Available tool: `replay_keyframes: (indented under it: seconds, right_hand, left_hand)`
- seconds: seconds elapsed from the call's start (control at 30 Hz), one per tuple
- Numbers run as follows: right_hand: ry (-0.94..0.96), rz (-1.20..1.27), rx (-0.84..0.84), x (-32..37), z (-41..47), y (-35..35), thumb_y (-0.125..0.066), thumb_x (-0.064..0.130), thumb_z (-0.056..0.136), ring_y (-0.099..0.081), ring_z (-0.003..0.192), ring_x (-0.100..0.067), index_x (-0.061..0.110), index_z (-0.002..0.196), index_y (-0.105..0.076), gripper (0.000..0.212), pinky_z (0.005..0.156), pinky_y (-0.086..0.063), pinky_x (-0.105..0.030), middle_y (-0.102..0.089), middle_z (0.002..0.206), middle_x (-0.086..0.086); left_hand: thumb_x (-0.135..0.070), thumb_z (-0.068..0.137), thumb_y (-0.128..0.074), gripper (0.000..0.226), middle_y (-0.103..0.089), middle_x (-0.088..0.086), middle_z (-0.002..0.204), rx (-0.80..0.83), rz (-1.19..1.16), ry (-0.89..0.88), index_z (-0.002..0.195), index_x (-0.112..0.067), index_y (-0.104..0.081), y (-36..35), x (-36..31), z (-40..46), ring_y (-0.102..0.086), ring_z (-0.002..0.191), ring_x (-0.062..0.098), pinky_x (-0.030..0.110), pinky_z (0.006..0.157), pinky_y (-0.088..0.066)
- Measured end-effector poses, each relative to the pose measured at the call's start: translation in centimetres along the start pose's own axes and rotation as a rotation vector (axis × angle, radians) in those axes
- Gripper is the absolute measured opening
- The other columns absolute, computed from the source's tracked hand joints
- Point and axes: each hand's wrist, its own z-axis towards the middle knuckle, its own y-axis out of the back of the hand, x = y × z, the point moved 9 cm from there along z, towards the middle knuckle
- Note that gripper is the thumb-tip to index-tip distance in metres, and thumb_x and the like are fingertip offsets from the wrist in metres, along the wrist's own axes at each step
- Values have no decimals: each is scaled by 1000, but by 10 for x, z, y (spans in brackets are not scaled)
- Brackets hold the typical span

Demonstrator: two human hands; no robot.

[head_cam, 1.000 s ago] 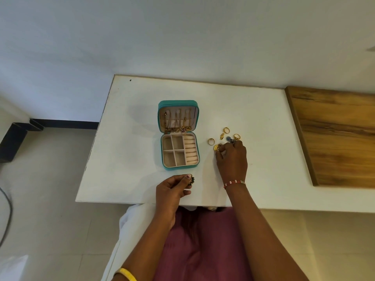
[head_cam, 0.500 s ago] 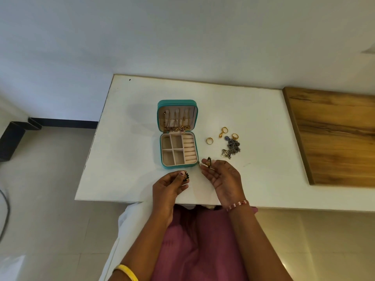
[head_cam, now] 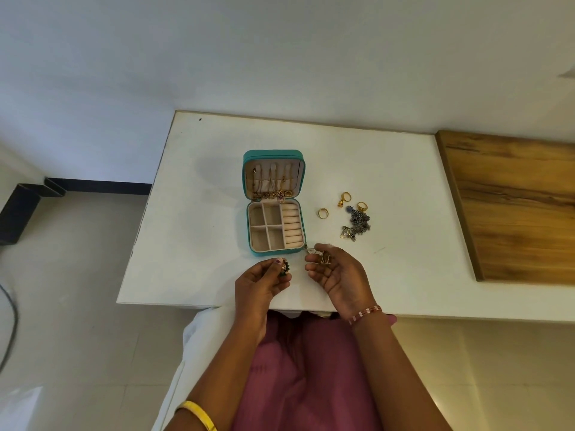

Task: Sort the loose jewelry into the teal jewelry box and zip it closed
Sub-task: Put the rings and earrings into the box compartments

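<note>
Home room: white table, tiled floor

Shiny gold metal rings lie on a matt white tabletop beside grained wood.

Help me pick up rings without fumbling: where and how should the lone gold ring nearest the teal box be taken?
The gold ring lies apart from the other pieces, bare white table all around it. Come straight down from above with the right hand, thumb and forefinger pinching across the band's outer edges; it seems to lie nearly flat, so a sideways approach would likely just push it along.
</note>
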Motion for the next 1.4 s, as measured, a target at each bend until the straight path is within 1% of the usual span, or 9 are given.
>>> replay_keyframes:
  seconds: [0.13,0.23,0.37,0.57,0.67,1.0,1.13,1.23,1.4]
  right_hand:
    - [105,-304,-50,0,-1,1,-49,7,92,-60,50,-13,-1,99,-59,15,49,-52,-21,-62,67,-14]
    - [178,-389,-84,5,-4,-3,-52,7,91,-59,46,-11,3,86,-58,8,46,-51,-21,-61,64,-14]
    - [168,-394,-67,0,-11,-8,-54,-1,86,-54,50,-13,5,75,-60,14,45,-48,-21,-58,68,-11]
    - [239,-607,-9,-8,-17,-22,-59,5,86,-47,39,-3,7,96,-66,13,45,-45,-15,-57,58,-2]
    - [292,-699,-18,-6,-16,-24,-61,6,85,-46,36,-2,7,91,-67,8,42,-41,-13,-56,57,0]
    - [211,-590,-72,-8,-10,-10,-59,1,85,-46,33,-4,8,71,-60,15,41,-42,-15,-55,56,-8]
    - [172,-532,-94,-11,-9,-7,-55,-2,84,-46,35,-5,9,67,-59,21,41,-43,-16,-56,58,-10]
    - [171,-524,-87,-11,-9,-9,-56,0,84,-47,36,-5,9,70,-59,17,41,-44,-16,-57,60,-10]
    - [234,-649,-39,-7,-12,-15,-65,8,82,-49,38,-3,8,81,-65,1,44,-44,-15,-59,59,-3]
  left_hand:
    - [-7,83,-62,4,-68,11,76,-20,0,17,84,-6,-66,2,1,1,-68,59,14,23,60,-58]
    - [-8,83,-63,9,-68,13,80,-17,-3,26,90,-4,-65,2,2,1,-69,62,14,23,62,-58]
    - [-5,84,-60,12,-67,14,83,0,-49,48,94,0,-64,1,2,0,-69,63,14,22,62,-58]
    - [-5,84,-60,15,-70,18,90,67,-26,72,96,-1,-67,-1,7,-1,-70,77,22,26,72,-58]
    - [-5,84,-60,10,-70,17,89,72,10,65,88,-6,-69,-2,7,-2,-69,77,21,26,74,-58]
    - [10,79,-57,27,-69,11,95,143,6,73,97,-7,-67,-9,8,0,-66,90,24,27,80,-56]
    - [5,81,-59,27,-69,9,99,129,98,22,104,-9,-66,-8,7,1,-65,93,22,27,83,-54]
    - [-1,85,-58,26,-68,11,101,111,138,-15,110,-6,-64,-6,5,1,-66,91,20,19,77,-55]
    - [-1,85,-58,27,-69,7,99,100,190,-36,110,-9,-64,-5,3,2,-67,90,18,19,77,-55]
